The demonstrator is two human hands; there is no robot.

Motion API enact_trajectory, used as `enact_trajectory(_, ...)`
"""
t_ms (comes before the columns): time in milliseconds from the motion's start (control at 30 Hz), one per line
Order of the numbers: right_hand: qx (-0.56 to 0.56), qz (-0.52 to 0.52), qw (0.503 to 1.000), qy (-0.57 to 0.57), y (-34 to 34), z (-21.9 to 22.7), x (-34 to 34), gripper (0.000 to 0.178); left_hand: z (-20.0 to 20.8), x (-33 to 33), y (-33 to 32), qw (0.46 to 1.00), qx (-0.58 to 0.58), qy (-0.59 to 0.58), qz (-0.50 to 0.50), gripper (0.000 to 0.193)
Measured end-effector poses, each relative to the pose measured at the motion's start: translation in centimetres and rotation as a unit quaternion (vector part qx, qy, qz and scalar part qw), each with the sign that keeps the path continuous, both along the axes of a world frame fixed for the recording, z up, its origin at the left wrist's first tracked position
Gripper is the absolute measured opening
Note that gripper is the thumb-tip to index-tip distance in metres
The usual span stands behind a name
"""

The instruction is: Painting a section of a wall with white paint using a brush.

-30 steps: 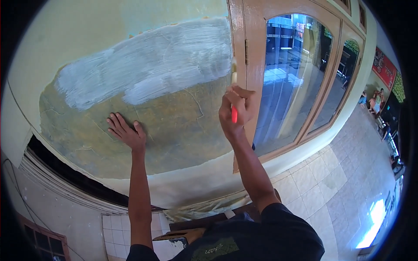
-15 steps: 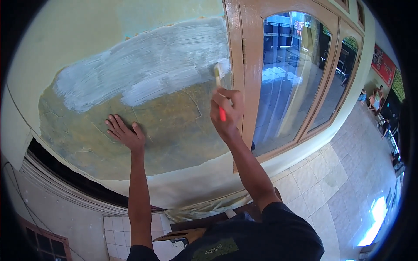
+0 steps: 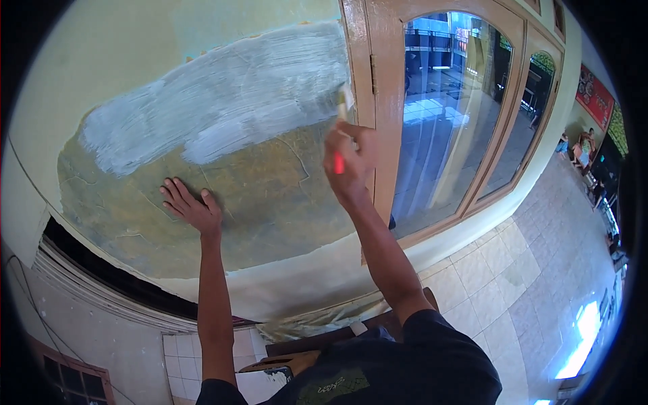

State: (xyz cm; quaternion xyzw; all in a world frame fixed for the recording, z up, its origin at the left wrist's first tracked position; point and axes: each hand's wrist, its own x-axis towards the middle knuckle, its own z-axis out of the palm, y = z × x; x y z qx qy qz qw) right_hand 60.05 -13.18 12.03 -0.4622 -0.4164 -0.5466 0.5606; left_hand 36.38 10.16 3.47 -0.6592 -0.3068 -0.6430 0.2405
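Observation:
My right hand (image 3: 349, 162) is closed around a paintbrush (image 3: 343, 108) with a red handle end. Its bristles touch the wall at the right end of the white coat, beside the brown door frame (image 3: 361, 81). The wet-looking white paint (image 3: 223, 88) runs in streaky strokes across the upper part of a bare patch. Below it, the brownish-grey bare plaster (image 3: 263, 196) shows several fine cracks. My left hand (image 3: 194, 206) lies flat on that plaster, fingers spread, holding nothing.
A brown-framed window (image 3: 452, 121) with arched glass and a curtain stands to the right. Below me are an open cardboard box (image 3: 304, 361) and a crumpled cloth (image 3: 324, 322). A dark slot (image 3: 115, 263) runs along the lower left. Several people (image 3: 582, 150) sit far right on the tiled floor (image 3: 472, 277).
My right hand has moved the paintbrush slightly up and closer to the door frame. The left hand stays on the plaster, and the whole view has shifted a little.

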Motion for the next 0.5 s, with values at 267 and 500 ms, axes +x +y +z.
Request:
enact_trajectory(267,0.061,0.052,0.996,0.025,-0.1,0.1,1.3,0.027,0.0,0.8,-0.3,1.0,-0.001,0.002,-0.004,0.068)
enact_trajectory(500,0.083,0.041,0.996,0.012,-0.1,0.2,1.5,0.029,0.0,0.9,-0.2,1.0,-0.002,0.002,-0.002,0.068)
